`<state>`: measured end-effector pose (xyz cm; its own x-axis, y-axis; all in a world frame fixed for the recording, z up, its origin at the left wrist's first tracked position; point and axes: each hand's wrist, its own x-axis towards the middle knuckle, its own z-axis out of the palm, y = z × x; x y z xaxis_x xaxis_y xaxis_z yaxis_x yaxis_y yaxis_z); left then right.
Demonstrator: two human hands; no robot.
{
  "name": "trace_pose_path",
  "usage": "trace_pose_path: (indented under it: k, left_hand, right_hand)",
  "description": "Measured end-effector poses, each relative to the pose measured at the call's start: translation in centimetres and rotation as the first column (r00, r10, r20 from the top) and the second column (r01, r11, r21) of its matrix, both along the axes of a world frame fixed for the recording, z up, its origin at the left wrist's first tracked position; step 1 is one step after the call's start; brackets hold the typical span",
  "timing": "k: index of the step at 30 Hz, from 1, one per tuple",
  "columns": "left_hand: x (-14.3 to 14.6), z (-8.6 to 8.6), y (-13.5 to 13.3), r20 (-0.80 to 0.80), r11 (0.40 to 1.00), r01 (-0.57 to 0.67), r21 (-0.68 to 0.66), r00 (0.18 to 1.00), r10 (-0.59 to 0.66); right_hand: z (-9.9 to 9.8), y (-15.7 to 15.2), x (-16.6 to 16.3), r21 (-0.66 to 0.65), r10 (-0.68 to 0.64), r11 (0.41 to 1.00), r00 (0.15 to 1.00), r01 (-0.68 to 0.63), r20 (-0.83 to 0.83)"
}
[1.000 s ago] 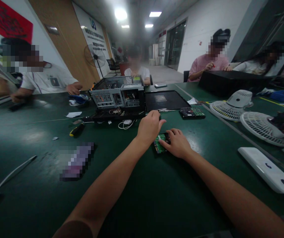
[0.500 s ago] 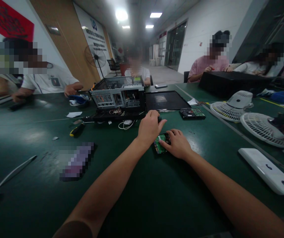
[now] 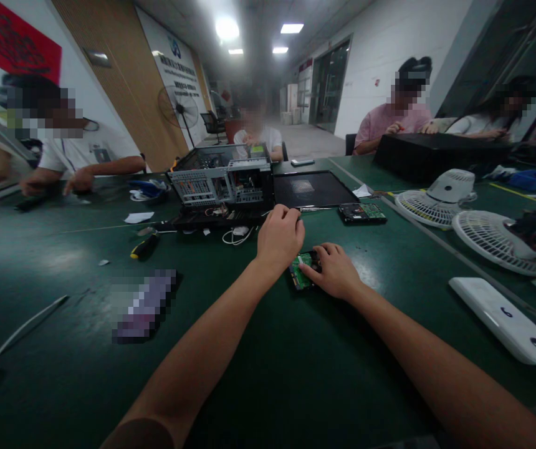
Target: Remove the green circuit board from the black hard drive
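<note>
A hard drive lies on the green table with its circuit board facing up. My right hand grips it from the right, thumb over the board and fingers along the far edge. Just above and left of the drive, my left hand is closed around what looks like a dark-handled screwdriver. Most of that tool is hidden by the fingers; only a little of a thin shaft shows at their left. Behind my left hand stands an opened computer case on its side.
A second hard drive lies beside a black panel. A yellow-and-black screwdriver and a blurred purple object are at left. White fan parts and a white device are at right. Several people sit around the table.
My left hand has shifted slightly left and turned, its thumb now folded in rather than sticking out. My right hand and the hard drive stay put. A person at left has moved a hand.
</note>
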<state>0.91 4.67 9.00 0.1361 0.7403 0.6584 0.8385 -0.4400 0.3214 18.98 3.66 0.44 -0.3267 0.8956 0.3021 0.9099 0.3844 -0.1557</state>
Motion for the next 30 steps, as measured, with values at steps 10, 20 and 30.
trace_pose_path:
  k: [10,20,30]
  left_hand:
    - [-0.6,0.7,0.3,0.004,0.984,0.125,-0.128,0.992,-0.125]
    - [-0.8,1.0,0.3,0.054,0.963,0.194,-0.186,0.981,-0.187]
    - [-1.0,1.2,0.1,0.026,0.967,0.178,-0.181,0.984,-0.176]
  right_hand:
    - [0.0,0.0,0.0,-0.01,-0.012,1.0,1.0,0.012,0.002]
    - [0.0,0.0,0.0,-0.006,-0.01,1.0,1.0,0.01,0.011]
    - [-0.1,0.1,0.1,0.002,-0.005,1.0,1.0,0.005,0.01]
